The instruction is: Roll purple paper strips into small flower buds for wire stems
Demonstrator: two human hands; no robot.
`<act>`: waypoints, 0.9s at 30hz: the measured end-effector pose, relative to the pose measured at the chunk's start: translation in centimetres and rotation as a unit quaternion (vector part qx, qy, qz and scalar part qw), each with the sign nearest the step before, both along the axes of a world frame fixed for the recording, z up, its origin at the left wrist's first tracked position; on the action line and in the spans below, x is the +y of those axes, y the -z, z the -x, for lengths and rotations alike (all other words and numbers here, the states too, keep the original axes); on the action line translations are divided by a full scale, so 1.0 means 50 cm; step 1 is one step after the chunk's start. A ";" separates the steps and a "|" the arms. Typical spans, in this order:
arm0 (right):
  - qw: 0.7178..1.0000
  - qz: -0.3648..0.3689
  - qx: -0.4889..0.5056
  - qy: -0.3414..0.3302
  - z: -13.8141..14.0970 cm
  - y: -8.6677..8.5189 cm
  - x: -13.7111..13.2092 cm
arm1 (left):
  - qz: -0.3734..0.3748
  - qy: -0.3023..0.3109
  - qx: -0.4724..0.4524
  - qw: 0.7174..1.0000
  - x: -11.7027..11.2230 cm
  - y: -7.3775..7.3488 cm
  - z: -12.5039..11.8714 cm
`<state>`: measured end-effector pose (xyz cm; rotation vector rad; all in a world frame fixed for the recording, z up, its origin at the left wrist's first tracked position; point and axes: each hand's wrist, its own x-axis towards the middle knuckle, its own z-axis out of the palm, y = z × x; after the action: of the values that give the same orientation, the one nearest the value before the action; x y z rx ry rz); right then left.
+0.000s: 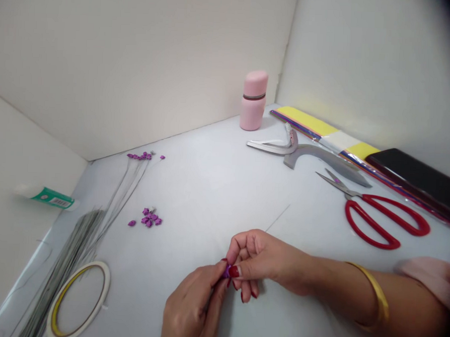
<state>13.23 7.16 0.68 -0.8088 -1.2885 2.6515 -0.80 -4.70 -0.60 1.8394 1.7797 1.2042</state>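
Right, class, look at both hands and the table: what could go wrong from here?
1. The small purple piece pinched between the fingertips of the left hand and right hand could slip or get crushed.
2. The thin wire jutting out beyond the right hand might get bent or snagged.
3. The red-handled scissors lie with blades parted; a careless reach there could nick a finger.

Looks bright and mostly even, with soft gray shadows by the hands [269,257] on the tabletop [212,188], a faint yellow glow on the wall [367,70], and blurry black at the top right corner.
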 end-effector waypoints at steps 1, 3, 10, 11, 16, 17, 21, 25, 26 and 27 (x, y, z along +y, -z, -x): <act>1.000 0.001 -0.001 -0.001 0.000 0.001 0.000 | 0.004 0.005 -0.013 1.000 0.000 -0.001 0.002; 1.000 -0.001 0.000 -0.001 -0.001 0.002 -0.002 | 0.014 0.015 -0.047 0.999 0.001 -0.002 0.004; 1.000 -0.012 -0.008 -0.012 0.001 0.000 -0.002 | 0.036 0.013 -0.100 0.994 0.004 -0.003 0.007; 1.000 -0.012 -0.009 -0.012 0.002 0.000 -0.002 | 0.035 0.015 -0.105 0.994 0.004 -0.003 0.007; 0.999 -0.024 -0.021 -0.006 0.002 -0.001 -0.005 | 0.026 0.022 -0.101 0.994 0.006 -0.011 0.006; 0.999 -0.024 -0.021 -0.003 0.002 -0.001 -0.005 | 0.025 0.024 -0.098 0.995 0.006 -0.012 0.006; 1.000 -0.018 0.001 0.001 -0.001 0.001 -0.005 | 0.031 0.028 -0.116 0.992 0.006 -0.012 0.005; 0.999 -0.020 0.028 -0.007 -0.002 0.004 -0.002 | 0.075 0.022 -0.205 0.976 0.008 -0.013 0.005; 0.999 -0.022 0.031 -0.008 -0.002 0.003 -0.001 | 0.096 0.022 -0.233 0.967 0.009 -0.015 0.005; 0.999 -0.024 0.033 -0.009 -0.003 0.002 0.000 | 0.120 0.023 -0.263 0.957 0.010 -0.017 0.005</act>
<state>13.36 7.14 0.57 -0.7006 -1.3427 2.6259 -1.03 -4.17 0.26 1.2640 1.4912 1.2487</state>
